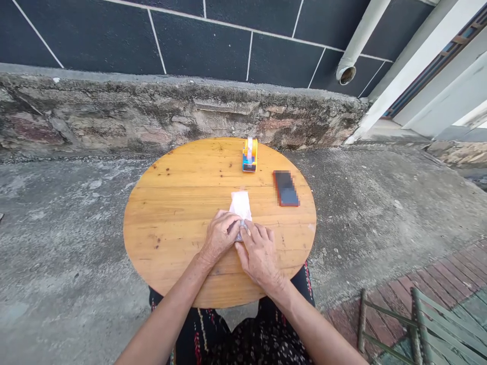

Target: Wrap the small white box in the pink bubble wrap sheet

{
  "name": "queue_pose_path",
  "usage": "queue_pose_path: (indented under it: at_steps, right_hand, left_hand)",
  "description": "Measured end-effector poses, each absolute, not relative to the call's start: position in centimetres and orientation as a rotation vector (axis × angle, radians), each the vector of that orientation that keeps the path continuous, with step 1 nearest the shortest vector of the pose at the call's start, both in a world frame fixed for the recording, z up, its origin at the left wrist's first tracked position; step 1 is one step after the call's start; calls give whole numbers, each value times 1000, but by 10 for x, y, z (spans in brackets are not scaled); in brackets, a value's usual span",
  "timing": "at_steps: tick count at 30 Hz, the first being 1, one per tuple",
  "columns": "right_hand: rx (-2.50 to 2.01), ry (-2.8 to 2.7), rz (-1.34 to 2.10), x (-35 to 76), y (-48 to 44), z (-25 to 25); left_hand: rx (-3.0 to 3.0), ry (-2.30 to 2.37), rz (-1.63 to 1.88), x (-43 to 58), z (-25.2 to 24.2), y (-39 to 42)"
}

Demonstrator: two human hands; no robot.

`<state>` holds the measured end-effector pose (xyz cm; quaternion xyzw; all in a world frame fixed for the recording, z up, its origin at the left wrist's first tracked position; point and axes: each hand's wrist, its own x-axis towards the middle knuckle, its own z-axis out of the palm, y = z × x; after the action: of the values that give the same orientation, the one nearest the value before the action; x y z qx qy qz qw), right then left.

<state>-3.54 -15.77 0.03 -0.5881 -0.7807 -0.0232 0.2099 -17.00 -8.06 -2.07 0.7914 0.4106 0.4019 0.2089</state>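
A small pale pink packet (241,204) lies on the round wooden table (171,213), a little past the middle. Both hands meet at its near end. My left hand (219,237) has its fingers curled and pinches the packet's near edge. My right hand (259,253) lies beside it, fingertips pressed on the same edge. The near end of the packet is hidden under my fingers.
An orange and blue tape dispenser (250,155) stands at the table's far side. A dark phone (286,188) in a red case lies to the right. A stone ledge and dark tiled wall stand behind; a green metal chair (418,324) sits at lower right.
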Motion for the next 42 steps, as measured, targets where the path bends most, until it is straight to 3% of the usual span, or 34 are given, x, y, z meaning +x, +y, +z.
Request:
queue_pose_path:
  at_steps: [21, 42]
  right_hand:
    - [-1501, -2273, -77, -19, -137, -7]
    - [-1473, -2275, -93, -17, -137, -4]
  left_hand:
    - [1943, 1202, 1146, -170, -20, -81]
    - [1958, 1635, 527, -156, -1, -28]
